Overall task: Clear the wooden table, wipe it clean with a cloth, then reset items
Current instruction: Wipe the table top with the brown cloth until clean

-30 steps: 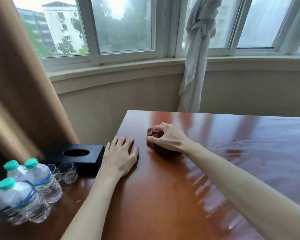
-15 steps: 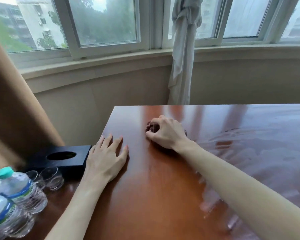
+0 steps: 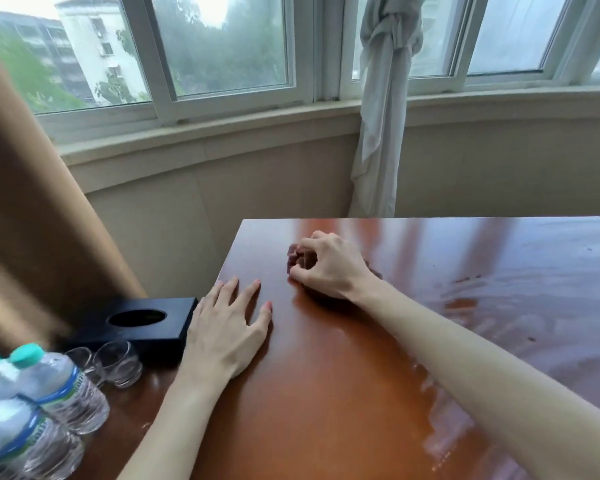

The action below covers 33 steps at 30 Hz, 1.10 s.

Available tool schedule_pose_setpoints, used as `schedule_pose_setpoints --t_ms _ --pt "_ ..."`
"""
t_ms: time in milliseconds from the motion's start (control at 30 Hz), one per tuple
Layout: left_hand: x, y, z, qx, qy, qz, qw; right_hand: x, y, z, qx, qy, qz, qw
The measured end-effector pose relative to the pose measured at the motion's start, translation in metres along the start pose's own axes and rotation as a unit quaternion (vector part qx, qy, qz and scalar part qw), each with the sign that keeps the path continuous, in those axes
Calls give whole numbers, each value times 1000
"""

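The glossy wooden table (image 3: 343, 393) fills the lower right of the head view, with wet streaks across its right half. My right hand (image 3: 329, 266) is closed on a dark brown cloth (image 3: 300, 258), pressed onto the table near its far left corner; most of the cloth is hidden under the hand. My left hand (image 3: 226, 327) lies flat on the table's left edge, fingers spread, holding nothing.
On a lower dark surface to the left sit a black tissue box (image 3: 139, 322), two small glasses (image 3: 116, 363) and several water bottles (image 3: 52, 386) with teal caps. A tan curtain (image 3: 32, 220) hangs at left; a knotted white curtain (image 3: 385, 109) hangs by the window.
My right hand with the cloth has stayed near the far left corner, shifting only slightly. My left hand stays flat on the table's left edge. The view has swung about.
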State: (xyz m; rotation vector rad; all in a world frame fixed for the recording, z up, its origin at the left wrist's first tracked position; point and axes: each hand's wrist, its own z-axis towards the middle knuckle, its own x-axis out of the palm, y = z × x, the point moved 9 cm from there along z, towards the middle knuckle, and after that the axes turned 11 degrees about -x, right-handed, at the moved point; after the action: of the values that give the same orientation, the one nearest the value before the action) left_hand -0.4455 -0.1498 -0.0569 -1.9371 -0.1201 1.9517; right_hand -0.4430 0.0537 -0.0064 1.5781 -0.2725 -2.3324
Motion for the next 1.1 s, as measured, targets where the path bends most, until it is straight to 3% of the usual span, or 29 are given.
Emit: schedule_pose_setpoints --t_ms 167,300,400,600,733,833,967,1033,1100 --pt "-6 -8 -8 13 12 2 1000 -20 91 -123 -78 26 37 996" --pt "-12 -8 -15 13 12 -27 999 -29 113 -161 -100 38 61 992" --pt "-11 -9 -15 10 10 -18 1000 -27 77 -116 -70 16 29 997" --pt "-8 -5 -4 11 -17 -19 1000 -10 -55 21 90 -62 -32 993" --pt "-4 -2 -1 1 -13 -17 1000 3 -86 99 160 -106 -46 980" --pt "-3 1 2 0 -18 -10 1000 29 -42 116 109 -82 -35 990" --pt "-4 1 -2 -1 -12 -15 1000 31 37 42 -74 17 40 996" --pt "-5 0 -2 -4 -9 -19 1000 21 27 17 -86 30 47 995" --pt "-5 -1 -1 1 -12 -18 1000 10 -7 32 -32 -4 12 999"
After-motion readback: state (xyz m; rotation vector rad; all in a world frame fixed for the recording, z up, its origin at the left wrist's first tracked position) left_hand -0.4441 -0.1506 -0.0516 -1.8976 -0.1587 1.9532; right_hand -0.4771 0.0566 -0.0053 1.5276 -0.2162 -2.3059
